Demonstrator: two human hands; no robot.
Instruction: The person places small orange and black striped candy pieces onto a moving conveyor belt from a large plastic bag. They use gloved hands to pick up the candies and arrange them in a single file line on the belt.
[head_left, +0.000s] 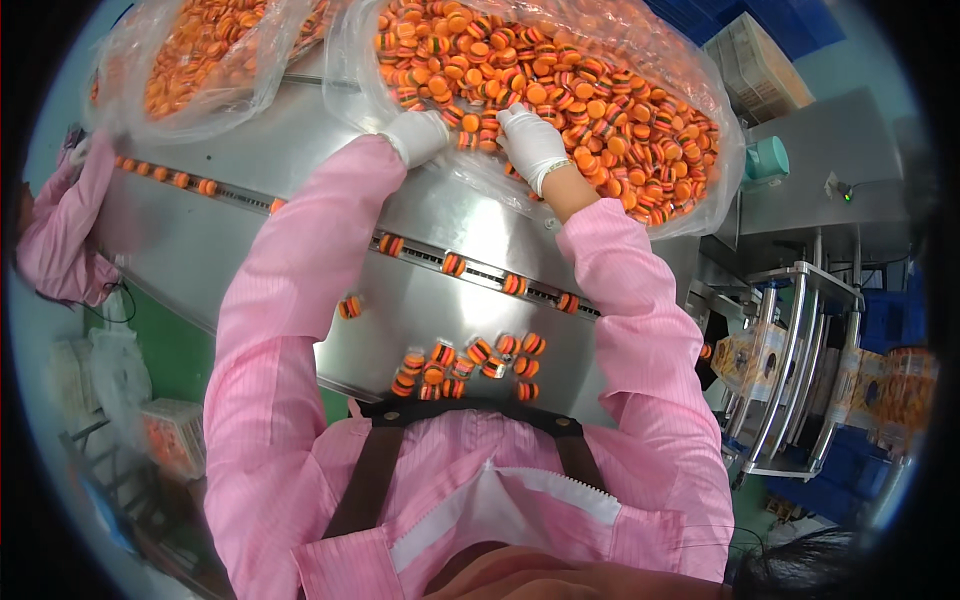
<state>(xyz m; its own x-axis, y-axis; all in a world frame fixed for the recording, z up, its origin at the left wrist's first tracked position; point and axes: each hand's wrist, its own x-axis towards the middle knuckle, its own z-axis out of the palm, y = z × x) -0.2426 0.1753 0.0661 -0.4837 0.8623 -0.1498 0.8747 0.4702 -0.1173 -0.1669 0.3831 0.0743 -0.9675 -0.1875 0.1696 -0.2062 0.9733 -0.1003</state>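
A large clear plastic bag [735,180] lies wide at the far side of the metal table, full of burger-shaped candies [600,130] in orange with red, green and dark stripes. My left hand [418,137], in a white glove, rests at the bag's near edge against the candies; its fingertips are partly hidden. My gloved right hand [532,145] reaches onto the pile just to the right, its fingers stretched among the candies. Several loose candies [460,365] lie on the table close to my body. One more candy [349,306] lies apart beside my left sleeve.
A narrow conveyor channel [430,258] carrying spaced candies crosses the metal table [300,125] below my forearms. Another candy-filled bag [205,60] stands far left, near a person in a pink sleeve [75,235]. At right are a machine with rollers [800,360], a turquoise cup [767,160] and a carton [757,68].
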